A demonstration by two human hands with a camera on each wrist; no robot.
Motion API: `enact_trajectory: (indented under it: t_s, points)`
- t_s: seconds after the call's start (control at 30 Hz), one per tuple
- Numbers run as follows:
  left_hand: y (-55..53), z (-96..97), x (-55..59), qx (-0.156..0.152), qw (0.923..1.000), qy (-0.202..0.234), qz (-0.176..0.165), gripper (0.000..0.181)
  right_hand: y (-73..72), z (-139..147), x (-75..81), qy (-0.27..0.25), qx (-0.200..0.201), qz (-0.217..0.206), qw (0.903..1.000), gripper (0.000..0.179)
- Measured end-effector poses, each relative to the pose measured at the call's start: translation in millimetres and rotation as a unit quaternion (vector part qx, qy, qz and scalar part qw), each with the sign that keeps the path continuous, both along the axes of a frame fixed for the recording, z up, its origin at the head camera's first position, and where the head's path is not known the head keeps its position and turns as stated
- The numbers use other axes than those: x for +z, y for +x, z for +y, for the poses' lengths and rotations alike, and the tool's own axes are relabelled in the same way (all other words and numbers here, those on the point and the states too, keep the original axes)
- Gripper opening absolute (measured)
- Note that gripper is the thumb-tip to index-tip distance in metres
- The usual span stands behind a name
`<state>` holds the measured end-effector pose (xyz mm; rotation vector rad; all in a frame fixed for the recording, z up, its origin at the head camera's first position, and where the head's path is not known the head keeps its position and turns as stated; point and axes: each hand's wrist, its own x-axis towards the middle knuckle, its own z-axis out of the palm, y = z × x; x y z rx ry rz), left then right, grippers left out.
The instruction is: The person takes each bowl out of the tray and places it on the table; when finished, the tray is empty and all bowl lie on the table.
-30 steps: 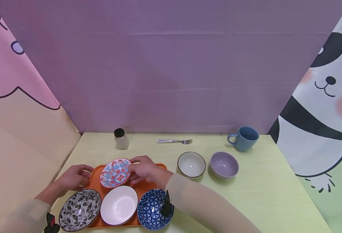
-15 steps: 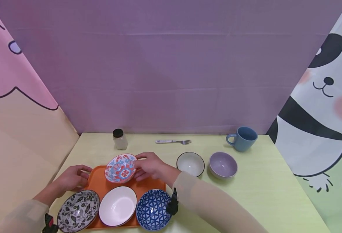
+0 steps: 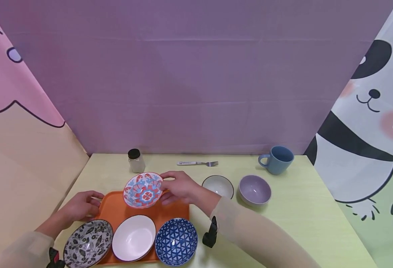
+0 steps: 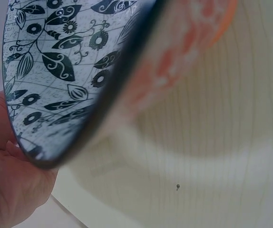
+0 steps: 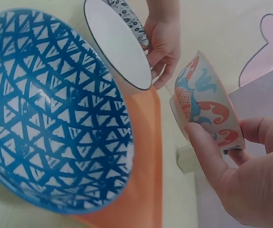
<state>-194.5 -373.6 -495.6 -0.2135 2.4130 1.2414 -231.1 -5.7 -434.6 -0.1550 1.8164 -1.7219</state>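
My right hand (image 3: 179, 188) pinches the rim of a small bowl with a red and blue floral pattern (image 3: 143, 190), tilted over the back of an orange tray (image 3: 169, 212). In the right wrist view the thumb lies inside this bowl (image 5: 208, 102) and the other fingers are on its outside. My left hand (image 3: 80, 206) is at the tray's left edge, fingers loosely bent, behind a black-and-white leaf-pattern bowl (image 3: 88, 243). On the tray's front part stand a white oval bowl (image 3: 134, 238) and a blue triangle-pattern bowl (image 3: 176, 242).
Behind the tray stand a black-lidded jar (image 3: 136, 162) and a fork (image 3: 196, 163). To the right are a white bowl with a dark rim (image 3: 218, 186), partly covered by the right forearm, a purple bowl (image 3: 255, 190) and a blue mug (image 3: 278, 160). A purple backdrop (image 3: 196, 82) closes the rear.
My right hand has raised the red and blue floral bowl off the tray and carried it rightward and back. The left hand has stayed by the tray; the view has shifted slightly.
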Motion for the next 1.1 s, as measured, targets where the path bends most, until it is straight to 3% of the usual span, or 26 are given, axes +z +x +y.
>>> enact_trajectory:
  t_s: [0.6,1.1]
  points:
    - [1.6,-3.2,-4.2,0.001,0.9999,0.011,0.007,0.057,6.9,71.8,36.6,-0.026,-0.020,0.016,0.9993,0.044]
    - [0.6,-5.0,-5.6,-0.001,0.9998,0.018,0.005,0.057,13.1,140.8,52.6,-0.026,-0.073,0.002,0.9970,0.050]
